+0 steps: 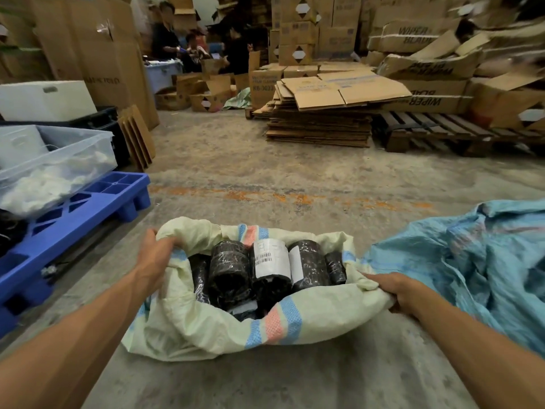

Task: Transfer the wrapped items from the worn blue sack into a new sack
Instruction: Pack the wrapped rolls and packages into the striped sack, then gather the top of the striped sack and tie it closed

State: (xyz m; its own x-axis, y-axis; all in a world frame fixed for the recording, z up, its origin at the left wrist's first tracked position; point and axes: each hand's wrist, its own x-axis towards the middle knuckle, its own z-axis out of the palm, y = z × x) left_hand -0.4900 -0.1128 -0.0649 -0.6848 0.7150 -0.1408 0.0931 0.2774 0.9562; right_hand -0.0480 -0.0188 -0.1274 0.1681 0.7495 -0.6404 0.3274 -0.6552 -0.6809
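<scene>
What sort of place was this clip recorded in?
Most likely a warehouse or packing area: stacked cardboard boxes along the back, a pile of flattened cartons beside a wooden pallet, a blue plastic pallet, and a bare concrete floor.

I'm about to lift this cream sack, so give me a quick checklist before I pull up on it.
1. Left hand has a grip on the cream sack rim: ok, fingers curl over the left edge.
2. Right hand has a grip on the rim: ok, it bunches the right edge.
3. Wrapped rolls sit inside the sack: ok, several stand packed in the mouth.
4. Blue sack emptied: cannot tell, it lies crumpled at the right with its inside hidden.
5. Concrete floor ahead free of obstacles: ok.
6. Sack bottom sound: cannot tell, it is out of sight.
</scene>
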